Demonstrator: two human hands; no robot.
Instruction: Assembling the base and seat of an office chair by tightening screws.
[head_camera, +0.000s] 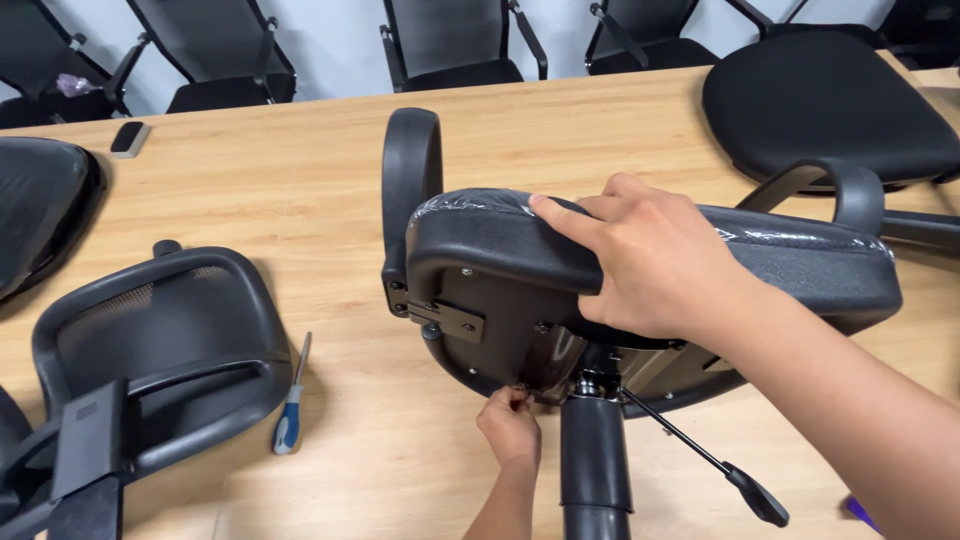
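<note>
Left hand: fingertips pinched together on a small fastener at the lower edge of the seat's underside, just left of the gas-lift column; the fastener itself is too small to make out
Right hand: fingers spread and clamped over the padded rim of the seat, thumb tucked beneath the edge
Office chair seat: black, tipped on its side on the table, underside facing the camera; the padding is covered in glossy clear film; screws and a metal bracket plate show below the right fingers
Gas-lift column: black cylinder running from the seat mechanism toward the camera, right beside the left fingers
Adjustment lever: thin rod with a black paddle tip, angled down and right of the column
Armrests: one loop stands up left of the right fingers, the other lies beyond the wrist
Screwdriver: blue and white handle, lying on the table well left of the left hand
Mesh backrest: black frame, flat on the table left of the screwdriver
Table: light wood; a second black seat cushion rests at its far right, a small dark block at its far left
Background: black chairs in a row behind the table
</note>
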